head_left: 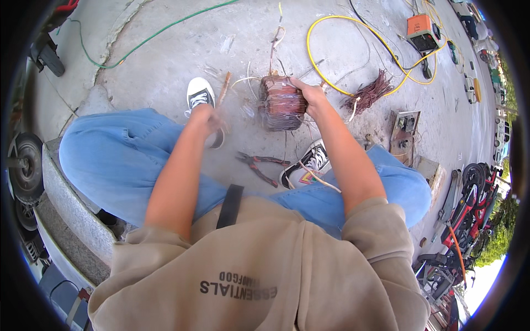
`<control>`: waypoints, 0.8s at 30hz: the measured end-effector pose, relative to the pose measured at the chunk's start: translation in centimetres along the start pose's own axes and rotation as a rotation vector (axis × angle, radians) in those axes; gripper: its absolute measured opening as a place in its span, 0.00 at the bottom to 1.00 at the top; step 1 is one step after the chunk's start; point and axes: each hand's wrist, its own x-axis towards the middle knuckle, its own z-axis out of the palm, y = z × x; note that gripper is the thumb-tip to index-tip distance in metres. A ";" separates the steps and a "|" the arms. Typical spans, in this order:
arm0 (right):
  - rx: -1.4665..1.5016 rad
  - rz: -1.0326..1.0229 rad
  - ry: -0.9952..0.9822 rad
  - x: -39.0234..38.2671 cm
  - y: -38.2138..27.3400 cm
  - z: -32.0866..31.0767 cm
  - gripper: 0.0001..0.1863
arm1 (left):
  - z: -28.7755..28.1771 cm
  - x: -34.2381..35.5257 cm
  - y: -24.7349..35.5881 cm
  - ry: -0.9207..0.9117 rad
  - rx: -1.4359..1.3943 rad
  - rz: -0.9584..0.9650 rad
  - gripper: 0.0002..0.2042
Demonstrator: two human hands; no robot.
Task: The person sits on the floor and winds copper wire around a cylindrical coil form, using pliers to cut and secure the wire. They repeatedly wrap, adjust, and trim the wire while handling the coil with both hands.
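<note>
A thick coil of reddish-brown copper wire, wrapped in places with clear film, stands on the concrete in front of me. My right hand grips its right side, thumb over the upper edge. Left of the coil, my left hand is smeared by motion and closed around the lower end of a thin copper-coloured strip, which points up and away. Pliers with red-and-black handles lie on the floor between my shoes. Loose wires stick out around the coil.
A yellow hose loops at the far right beside a bundle of brown wire. An orange machine stands farther back. A metal box with wires sits by my right knee. A green hose crosses the far left.
</note>
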 end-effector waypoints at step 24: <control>-0.948 -0.598 0.046 -6.5 0.1 -2.5 0.17 | -5.6 -20.6 16.7 -0.810 -0.430 1.245 0.09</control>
